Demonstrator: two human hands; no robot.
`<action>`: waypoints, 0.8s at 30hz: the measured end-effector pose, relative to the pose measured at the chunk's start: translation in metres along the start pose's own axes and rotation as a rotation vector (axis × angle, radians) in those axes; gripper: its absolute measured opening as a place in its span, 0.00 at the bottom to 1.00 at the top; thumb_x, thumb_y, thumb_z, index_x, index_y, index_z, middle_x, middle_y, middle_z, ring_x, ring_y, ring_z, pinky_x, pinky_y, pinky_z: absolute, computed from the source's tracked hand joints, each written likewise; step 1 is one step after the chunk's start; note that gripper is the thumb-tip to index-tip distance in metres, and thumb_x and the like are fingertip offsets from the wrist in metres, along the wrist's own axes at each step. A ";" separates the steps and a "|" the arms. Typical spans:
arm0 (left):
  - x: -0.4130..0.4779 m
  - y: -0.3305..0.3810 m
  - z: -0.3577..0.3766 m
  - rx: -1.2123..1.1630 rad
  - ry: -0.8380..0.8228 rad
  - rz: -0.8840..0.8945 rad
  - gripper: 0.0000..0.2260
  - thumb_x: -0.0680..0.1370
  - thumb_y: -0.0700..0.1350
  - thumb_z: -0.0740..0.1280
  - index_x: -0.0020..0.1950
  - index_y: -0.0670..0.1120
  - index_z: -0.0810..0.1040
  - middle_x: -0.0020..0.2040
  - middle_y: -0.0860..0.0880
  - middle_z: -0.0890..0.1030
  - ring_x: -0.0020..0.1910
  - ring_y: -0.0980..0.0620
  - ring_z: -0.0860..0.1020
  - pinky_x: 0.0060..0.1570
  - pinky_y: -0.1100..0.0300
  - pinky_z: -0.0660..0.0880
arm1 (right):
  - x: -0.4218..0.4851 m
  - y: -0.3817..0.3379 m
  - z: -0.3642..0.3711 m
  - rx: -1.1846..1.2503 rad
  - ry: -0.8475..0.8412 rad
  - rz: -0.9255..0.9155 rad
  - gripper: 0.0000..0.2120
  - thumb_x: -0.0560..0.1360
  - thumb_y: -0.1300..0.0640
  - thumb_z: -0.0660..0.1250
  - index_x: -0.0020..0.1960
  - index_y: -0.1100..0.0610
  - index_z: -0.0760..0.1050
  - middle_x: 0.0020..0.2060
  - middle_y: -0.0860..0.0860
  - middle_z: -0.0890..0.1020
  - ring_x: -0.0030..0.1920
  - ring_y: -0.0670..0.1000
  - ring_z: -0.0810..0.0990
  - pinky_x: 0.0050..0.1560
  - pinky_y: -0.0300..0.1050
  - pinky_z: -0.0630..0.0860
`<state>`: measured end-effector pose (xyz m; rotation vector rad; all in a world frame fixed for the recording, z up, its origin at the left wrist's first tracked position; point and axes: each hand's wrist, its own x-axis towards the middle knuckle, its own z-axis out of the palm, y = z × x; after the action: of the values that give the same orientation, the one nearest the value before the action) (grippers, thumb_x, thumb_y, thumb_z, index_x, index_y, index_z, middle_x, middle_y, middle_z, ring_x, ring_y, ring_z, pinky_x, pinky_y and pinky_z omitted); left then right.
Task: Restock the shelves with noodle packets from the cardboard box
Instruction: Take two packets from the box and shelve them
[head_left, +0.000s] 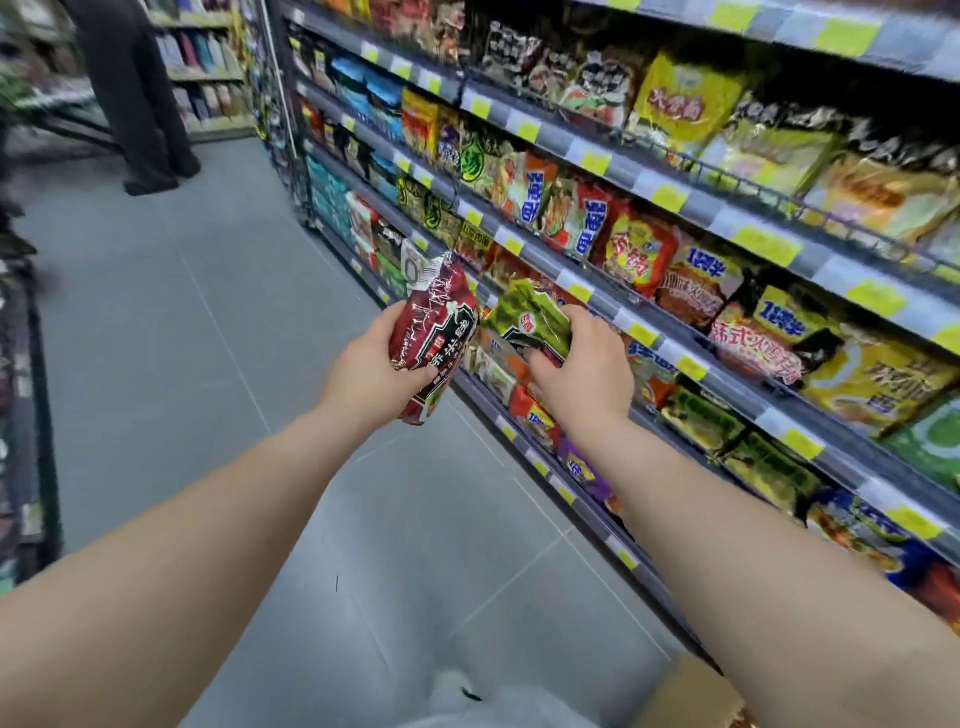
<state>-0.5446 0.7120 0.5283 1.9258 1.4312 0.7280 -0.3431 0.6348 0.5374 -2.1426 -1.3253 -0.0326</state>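
The left hand (366, 376) gripped a red noodle packet (436, 332) just off the shelves (631, 177). Its long axis was near upright, and its white Chinese print was too blurred to read. The right hand (579, 371) curled round a tilted green packet (530, 314) with a red square logo, at the shelves' edge.

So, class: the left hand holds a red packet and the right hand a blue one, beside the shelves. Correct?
No. The head view shows the right hand gripping a green packet, not a blue one. The left hand does hold a red packet, beside the shelves.
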 end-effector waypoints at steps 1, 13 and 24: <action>0.024 0.002 -0.006 0.014 0.015 0.007 0.34 0.71 0.50 0.73 0.73 0.58 0.61 0.61 0.51 0.78 0.57 0.47 0.77 0.51 0.58 0.72 | 0.027 -0.009 0.007 -0.014 0.005 -0.018 0.28 0.72 0.46 0.68 0.69 0.51 0.66 0.62 0.50 0.74 0.63 0.54 0.70 0.58 0.51 0.71; 0.275 -0.038 -0.044 0.023 0.037 0.087 0.34 0.72 0.52 0.72 0.73 0.60 0.59 0.62 0.52 0.77 0.56 0.47 0.77 0.52 0.54 0.75 | 0.236 -0.087 0.112 -0.145 0.204 -0.051 0.27 0.72 0.52 0.69 0.69 0.51 0.66 0.65 0.50 0.72 0.64 0.57 0.67 0.64 0.52 0.63; 0.498 -0.034 -0.063 0.124 -0.057 0.297 0.34 0.74 0.54 0.70 0.75 0.60 0.55 0.61 0.50 0.79 0.53 0.44 0.79 0.48 0.50 0.77 | 0.377 -0.132 0.188 -0.294 0.396 0.044 0.28 0.66 0.61 0.71 0.65 0.51 0.71 0.67 0.54 0.70 0.64 0.60 0.66 0.62 0.56 0.62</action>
<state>-0.4835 1.2096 0.5760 2.2681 1.1931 0.7238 -0.3173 1.0739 0.5716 -2.2499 -1.0908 -0.6361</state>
